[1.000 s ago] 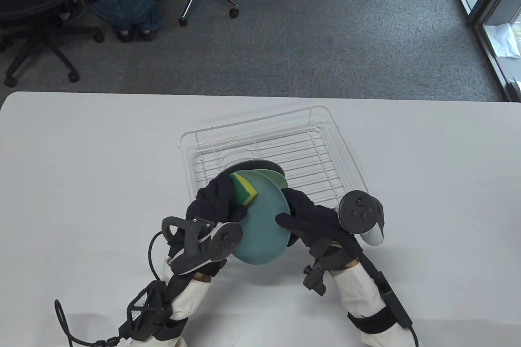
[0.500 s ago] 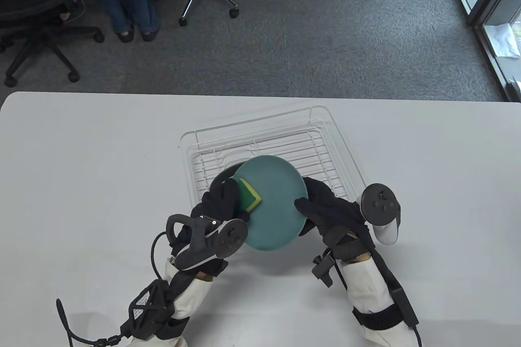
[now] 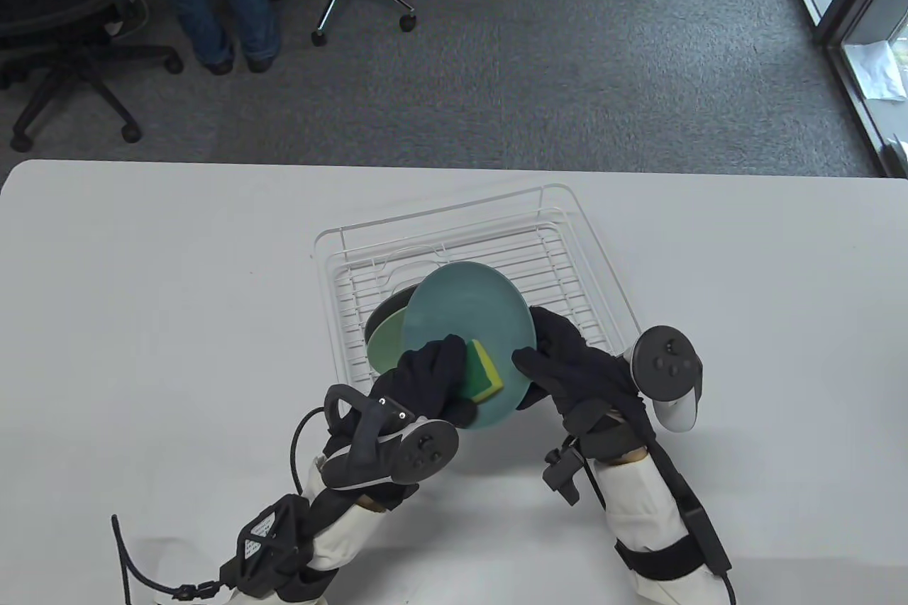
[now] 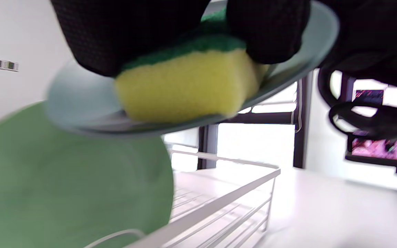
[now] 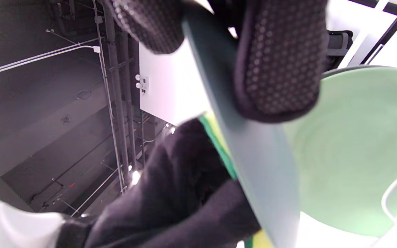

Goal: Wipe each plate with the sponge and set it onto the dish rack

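A teal plate (image 3: 468,321) is held tilted above the front of the white wire dish rack (image 3: 567,250). My right hand (image 3: 550,353) grips its right rim, thumb on the face and fingers behind (image 5: 277,69). My left hand (image 3: 433,378) holds a yellow and green sponge (image 3: 484,371) and presses it on the plate's lower face (image 4: 184,86). A green plate (image 3: 386,339) leans in the rack behind the teal one (image 4: 71,186), with a dark plate edge (image 3: 386,307) behind it.
The rack sits mid-table with bare wire floor at its back and right. A person's legs (image 3: 220,2) and office chairs (image 3: 64,30) stand on the carpet beyond the table's far edge. White tabletop (image 3: 142,293) spreads left and right.
My left hand has slid the sponge from the plate's upper left down to its lower middle. The plate tilted a little; the right hand barely moved. The person in the background stood up.
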Available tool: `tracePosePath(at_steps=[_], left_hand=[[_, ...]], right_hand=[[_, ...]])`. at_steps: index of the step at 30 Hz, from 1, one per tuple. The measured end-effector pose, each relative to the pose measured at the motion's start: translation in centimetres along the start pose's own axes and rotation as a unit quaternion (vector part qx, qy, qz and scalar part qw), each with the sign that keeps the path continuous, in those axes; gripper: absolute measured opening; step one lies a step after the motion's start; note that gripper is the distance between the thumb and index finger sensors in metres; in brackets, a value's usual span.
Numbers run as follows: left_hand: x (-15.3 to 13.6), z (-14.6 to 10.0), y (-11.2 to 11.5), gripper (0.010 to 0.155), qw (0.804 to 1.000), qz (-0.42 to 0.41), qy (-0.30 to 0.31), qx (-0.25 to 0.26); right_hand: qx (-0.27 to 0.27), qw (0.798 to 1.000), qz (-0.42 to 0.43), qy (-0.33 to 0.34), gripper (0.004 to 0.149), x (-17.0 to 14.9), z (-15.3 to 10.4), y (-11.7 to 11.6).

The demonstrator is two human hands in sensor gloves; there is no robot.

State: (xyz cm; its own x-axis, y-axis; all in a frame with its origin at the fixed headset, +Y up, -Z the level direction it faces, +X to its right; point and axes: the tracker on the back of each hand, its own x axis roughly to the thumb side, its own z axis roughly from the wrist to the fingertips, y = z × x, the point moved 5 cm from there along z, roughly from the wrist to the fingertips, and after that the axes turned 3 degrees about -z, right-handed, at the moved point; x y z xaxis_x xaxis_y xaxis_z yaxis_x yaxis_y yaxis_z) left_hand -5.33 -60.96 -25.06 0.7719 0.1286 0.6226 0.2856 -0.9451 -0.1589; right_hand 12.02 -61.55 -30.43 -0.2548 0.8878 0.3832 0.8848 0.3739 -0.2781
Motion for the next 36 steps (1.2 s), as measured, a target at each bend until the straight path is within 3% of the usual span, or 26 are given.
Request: tracePosePath(at_steps=[10,15,18,22,27,36], left_hand=[[0.8,-0.9,-2.1,0.077,0.996,0.044,0.001,0.077],[-0.9,-1.2,-3.0,0.076,0.989,0.079,-0.044,0.115],[-2.6,-1.3,-3.3,0.076,0.986,0.094,-0.078,0.113],[-4.5,-1.1,-2.9,0.077,0.985,0.100,-0.120,0.073],[-4.6,-0.4,-1.3,0.077,0.987,0.101,-0.125,-0.015],[-2.0,-0.1,-0.7,0.077,0.995,0.023,-0.057,-0.075]], right_hand=[[0.076,0.996,-0.001,0.048,0.070,1.1,0.4,-2.8],[0.126,0.990,-0.008,0.065,0.070,1.5,0.4,-3.9],[0.129,0.989,-0.013,0.066,0.070,1.7,0.4,-4.1],[0.100,0.993,0.004,0.054,0.069,1.4,0.3,-2.9],[0.053,0.998,0.023,0.030,0.068,0.6,0.2,-0.9],[0.013,0.999,0.030,0.018,0.068,0.0,0.1,0.3]])
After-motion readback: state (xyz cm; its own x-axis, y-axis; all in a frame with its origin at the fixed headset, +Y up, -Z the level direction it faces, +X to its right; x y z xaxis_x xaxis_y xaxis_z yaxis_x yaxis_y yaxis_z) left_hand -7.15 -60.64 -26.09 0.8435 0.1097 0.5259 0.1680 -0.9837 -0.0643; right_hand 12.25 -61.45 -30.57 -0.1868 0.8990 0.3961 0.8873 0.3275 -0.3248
